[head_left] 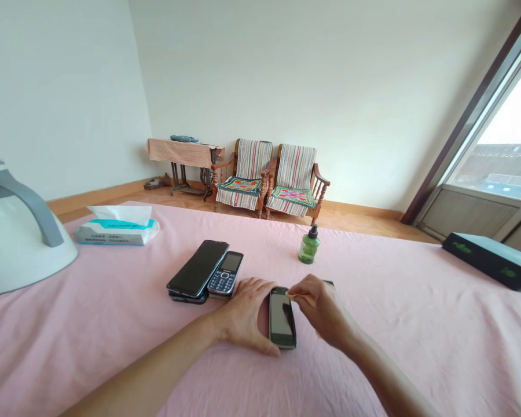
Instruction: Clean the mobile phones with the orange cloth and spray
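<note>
A small dark phone lies face up on the pink tablecloth. My left hand rests against its left edge, thumb and fingers bracing it flat. My right hand hovers over the phone's top end, fingertips pinched on a small pale piece, maybe a wipe or tissue, touching the screen. To the left lie a black smartphone stacked on another dark phone, and a keypad phone beside them.
A small green bottle stands behind my hands. A tissue pack lies at the far left, next to a large white appliance with a grey handle. A dark box sits at the right edge. Chairs stand by the far wall.
</note>
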Motion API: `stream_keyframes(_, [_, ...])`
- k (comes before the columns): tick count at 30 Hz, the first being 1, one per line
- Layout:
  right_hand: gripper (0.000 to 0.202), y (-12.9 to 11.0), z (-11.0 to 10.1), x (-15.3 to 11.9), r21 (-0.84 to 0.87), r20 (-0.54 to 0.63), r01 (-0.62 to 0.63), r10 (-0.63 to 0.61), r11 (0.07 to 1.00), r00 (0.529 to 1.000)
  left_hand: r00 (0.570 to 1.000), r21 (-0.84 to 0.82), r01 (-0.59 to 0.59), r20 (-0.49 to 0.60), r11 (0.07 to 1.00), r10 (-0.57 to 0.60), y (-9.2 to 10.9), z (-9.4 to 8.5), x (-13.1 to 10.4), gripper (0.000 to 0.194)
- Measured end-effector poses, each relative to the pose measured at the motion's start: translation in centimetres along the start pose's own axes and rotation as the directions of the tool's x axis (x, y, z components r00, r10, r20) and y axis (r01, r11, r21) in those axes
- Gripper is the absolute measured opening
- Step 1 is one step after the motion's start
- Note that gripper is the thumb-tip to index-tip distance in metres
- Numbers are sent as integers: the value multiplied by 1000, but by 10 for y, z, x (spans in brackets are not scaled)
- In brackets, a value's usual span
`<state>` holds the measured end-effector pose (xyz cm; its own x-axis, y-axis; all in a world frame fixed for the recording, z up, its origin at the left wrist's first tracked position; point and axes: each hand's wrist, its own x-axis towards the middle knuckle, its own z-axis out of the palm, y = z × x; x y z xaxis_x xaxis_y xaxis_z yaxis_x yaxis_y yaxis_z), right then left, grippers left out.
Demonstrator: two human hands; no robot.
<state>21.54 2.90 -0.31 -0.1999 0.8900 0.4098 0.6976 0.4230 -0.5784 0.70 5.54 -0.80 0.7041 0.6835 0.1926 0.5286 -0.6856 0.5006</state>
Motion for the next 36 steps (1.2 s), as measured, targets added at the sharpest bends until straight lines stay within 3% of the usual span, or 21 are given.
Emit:
stream_keyframes(7, [21, 8, 18, 19, -75, -5, -40, 40, 996, 999, 1000, -21, -26, -14, 999, 25, -6, -1, 1, 100])
stream_keyframes(13, [26, 9, 23, 11, -96, 35, -37, 40, 995, 999, 1000, -34, -11, -28, 999, 10, -4, -1, 2, 95])
stream_keyframes(21, [27, -18, 21, 13, -249, 66, -2, 19, 969, 998, 993, -82, 114, 5, 990, -114, -4, 4, 0, 129])
stream_keyframes(36, [27, -25, 23, 16, -231, 83, 18, 1, 973, 997, 992, -115, 119, -25, 986, -123, -3, 6, -1, 135])
